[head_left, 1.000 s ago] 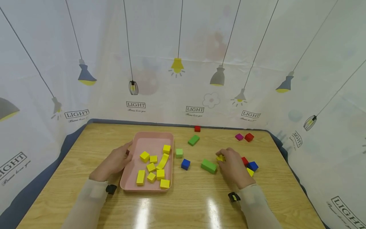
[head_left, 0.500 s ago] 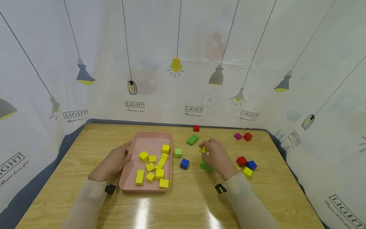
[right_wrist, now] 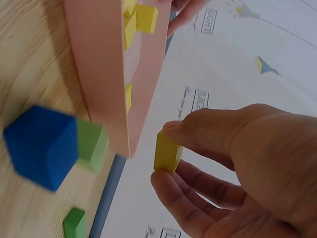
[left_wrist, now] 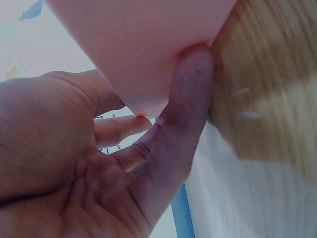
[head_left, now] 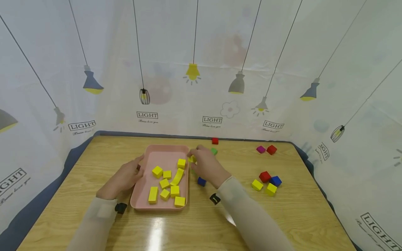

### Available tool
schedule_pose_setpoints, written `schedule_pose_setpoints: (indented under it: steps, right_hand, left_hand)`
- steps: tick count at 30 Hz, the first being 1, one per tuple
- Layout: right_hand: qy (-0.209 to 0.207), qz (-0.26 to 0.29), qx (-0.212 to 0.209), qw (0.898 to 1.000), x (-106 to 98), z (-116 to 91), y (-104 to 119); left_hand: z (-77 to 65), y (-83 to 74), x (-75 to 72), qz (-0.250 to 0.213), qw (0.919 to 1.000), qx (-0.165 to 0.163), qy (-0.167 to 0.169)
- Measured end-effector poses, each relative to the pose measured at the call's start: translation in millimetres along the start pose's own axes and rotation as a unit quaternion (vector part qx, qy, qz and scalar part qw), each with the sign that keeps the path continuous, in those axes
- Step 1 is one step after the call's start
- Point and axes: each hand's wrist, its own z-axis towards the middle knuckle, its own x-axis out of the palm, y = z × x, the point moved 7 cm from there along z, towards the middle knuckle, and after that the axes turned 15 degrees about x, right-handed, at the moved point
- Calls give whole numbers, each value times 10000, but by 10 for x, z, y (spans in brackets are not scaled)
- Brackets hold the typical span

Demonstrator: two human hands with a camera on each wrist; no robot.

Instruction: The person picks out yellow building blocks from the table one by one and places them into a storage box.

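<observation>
My left hand (head_left: 125, 176) holds the left side of a pink tray (head_left: 166, 148). In the left wrist view, a finger presses the tray's outer wall (left_wrist: 133, 44) while the thumb passes behind its rim. Several yellow blocks (head_left: 175, 191) lie inside the tray, one of them curved. Just beyond the tray's right rim, my right hand (head_left: 207, 165) pinches a yellow block (right_wrist: 167, 152) between thumb and fingertips, raised above the table. Under that hand are a blue cube (head_left: 201, 181) and a light green block (right_wrist: 91, 145), partly hidden in the head view.
To the right, two yellow blocks (head_left: 270, 189) sit beside a red block (head_left: 265, 176) and a blue block (head_left: 276, 181). Farther back are a magenta block (head_left: 261, 149), a red block (head_left: 272, 150), a small red block (head_left: 215, 141) and a green block (head_left: 214, 151).
My right hand has carried the yellow block leftward from the right-hand blocks to the tray's right rim. My left hand has stayed on the tray.
</observation>
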Motion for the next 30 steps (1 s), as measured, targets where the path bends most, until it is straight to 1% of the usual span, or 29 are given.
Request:
schedule_pose_setpoints:
  steps: [5, 8, 13, 15, 20, 23, 30]
  right_hand:
    - [236, -153, -101, 9996, 143, 110, 283]
    - [366, -189, -224, 9989, 233, 184, 410]
    - [648, -191, -258, 9974, 375, 292, 545]
    - [692, -247, -288, 9969, 419, 321, 589]
    - [640, -412, -452, 9961, 496, 352, 653]
    - [635, -412, -479, 9960, 511, 345, 655]
    - [573, -326, -398, 9970, 441, 269, 619]
  left_hand:
    - [3, 9, 4, 10, 10000, 33, -26]
    - [5, 11, 5, 28, 10000, 61, -45]
    - [4, 6, 3, -11, 9999, 100, -65]
    - [3, -1, 0, -33, 9999, 105, -76]
    - [1, -28, -2, -64, 9999, 97, -87]
    - [-1, -34, 0, -75, 9999, 69, -52]
    - [-7, -5, -7, -162, 9998, -87, -13]
